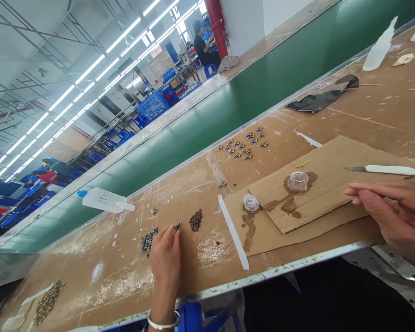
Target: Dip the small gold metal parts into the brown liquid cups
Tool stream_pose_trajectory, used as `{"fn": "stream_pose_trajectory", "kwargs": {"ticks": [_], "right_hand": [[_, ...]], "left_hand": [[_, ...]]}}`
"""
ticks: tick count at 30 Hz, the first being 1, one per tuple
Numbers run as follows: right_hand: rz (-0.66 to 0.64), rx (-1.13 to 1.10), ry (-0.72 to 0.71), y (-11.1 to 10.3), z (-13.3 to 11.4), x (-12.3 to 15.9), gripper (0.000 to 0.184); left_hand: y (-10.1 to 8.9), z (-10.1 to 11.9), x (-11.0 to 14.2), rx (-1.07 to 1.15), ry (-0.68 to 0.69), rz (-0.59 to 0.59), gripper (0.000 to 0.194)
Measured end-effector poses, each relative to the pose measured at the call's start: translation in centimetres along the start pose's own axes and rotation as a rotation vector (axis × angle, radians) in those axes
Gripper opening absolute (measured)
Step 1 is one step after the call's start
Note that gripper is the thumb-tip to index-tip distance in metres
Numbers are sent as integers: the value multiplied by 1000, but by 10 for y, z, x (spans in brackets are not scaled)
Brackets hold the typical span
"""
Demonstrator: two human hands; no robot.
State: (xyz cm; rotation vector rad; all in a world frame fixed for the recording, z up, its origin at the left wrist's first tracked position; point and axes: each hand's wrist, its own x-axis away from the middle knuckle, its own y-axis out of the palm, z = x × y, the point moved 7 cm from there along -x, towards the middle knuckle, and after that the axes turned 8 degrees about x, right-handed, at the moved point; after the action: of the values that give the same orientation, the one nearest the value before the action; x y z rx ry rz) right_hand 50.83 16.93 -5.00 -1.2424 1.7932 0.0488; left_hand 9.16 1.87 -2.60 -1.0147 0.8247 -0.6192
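Observation:
My left hand (166, 256), with a white bangle on the wrist, has its fingers together at a small blue-and-gold figure (178, 225), which shows at the fingertips. Just left of it lies a pile of similar blue-and-gold figures (148, 242). A heap of small dark ring-like pieces (195, 220) lies to its right. My right hand (394, 214) is closed in a pinch above the cardboard (332, 198); what it holds, if anything, cannot be made out. Beyond it lies a white-handled knife (390, 169). On the cardboard are two small clear cups (298, 181) amid wet stains.
Several figures (242, 146) lie spaced out near the green conveyor belt (207, 120). A blue-capped bottle (105, 200) lies at left, a white bottle (380, 48) at far right, with a camouflage cloth (323, 97) nearer. Brass-coloured pieces (47, 302) sit at lower left. The metal table edge (280, 273) runs in front.

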Motion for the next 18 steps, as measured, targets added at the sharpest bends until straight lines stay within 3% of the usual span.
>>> {"fn": "stream_pose_trajectory", "kwargs": {"ticks": [3, 9, 14, 18], "right_hand": [[27, -20, -92, -4, -13, -4, 11], [14, -6, -98, -7, -19, -8, 11], [28, -59, -139, -7, -14, -5, 11], [33, -135, -166, -8, -14, -6, 14]], "left_hand": [[5, 4, -20, -23, 19, -107, 24], [16, 9, -44, -46, 1, -293, 23], [9, 1, -51, 40, -57, -320, 20], [-3, -7, -42, 187, -141, -314, 16]]}}
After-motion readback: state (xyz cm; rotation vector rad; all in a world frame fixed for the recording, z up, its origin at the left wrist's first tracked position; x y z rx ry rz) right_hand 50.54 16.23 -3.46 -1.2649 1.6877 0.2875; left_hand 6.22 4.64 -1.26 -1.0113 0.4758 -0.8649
